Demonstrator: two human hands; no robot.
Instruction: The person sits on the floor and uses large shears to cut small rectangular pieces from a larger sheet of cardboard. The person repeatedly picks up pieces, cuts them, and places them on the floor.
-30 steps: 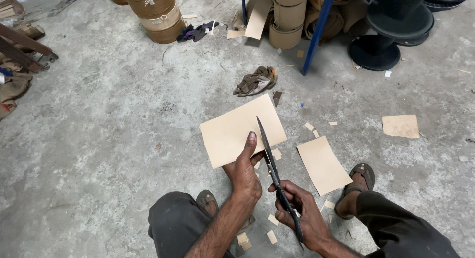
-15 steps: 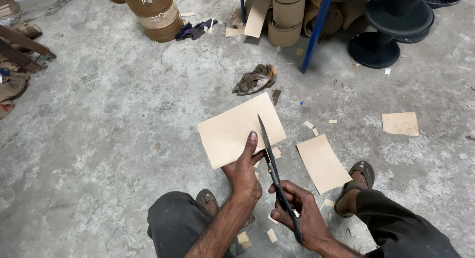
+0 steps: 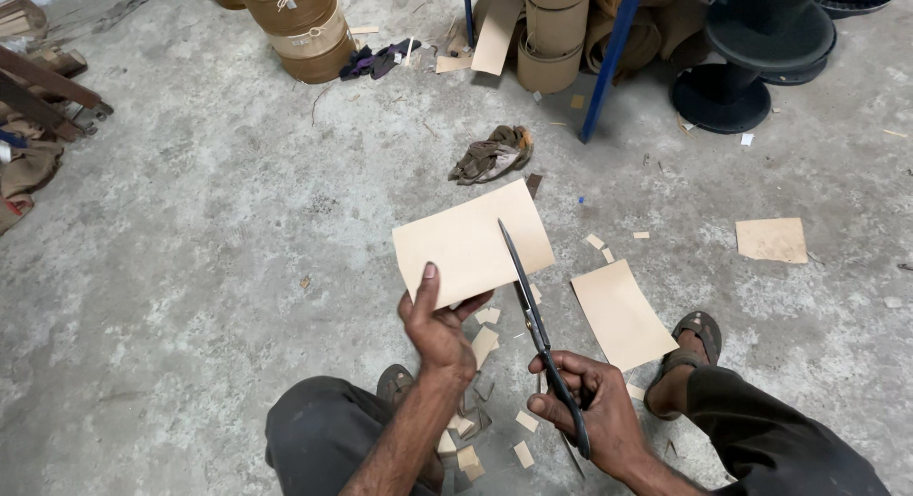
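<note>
Brown cylindrical rolls [image 3: 295, 30] stand on the concrete floor [image 3: 190, 249]. The left hand [image 3: 439, 327] pinches a tan sheet [image 3: 468, 241] above it; the right hand [image 3: 594, 415] grips long scissors [image 3: 534, 315], blades at the sheet's edge.

A rough workshop with work done on the ground, seen from above. The bare grey concrete floor [image 3: 190, 268] is stained and littered with small tan card offcuts [image 3: 485, 344]. Stacked brown rolls of strip material [image 3: 295, 30] stand along the far edge beside a blue metal upright post [image 3: 609, 68]. A black round machine base [image 3: 732, 77] sits nearby, and weathered wooden planks [image 3: 48, 87] lie at the left.
</note>
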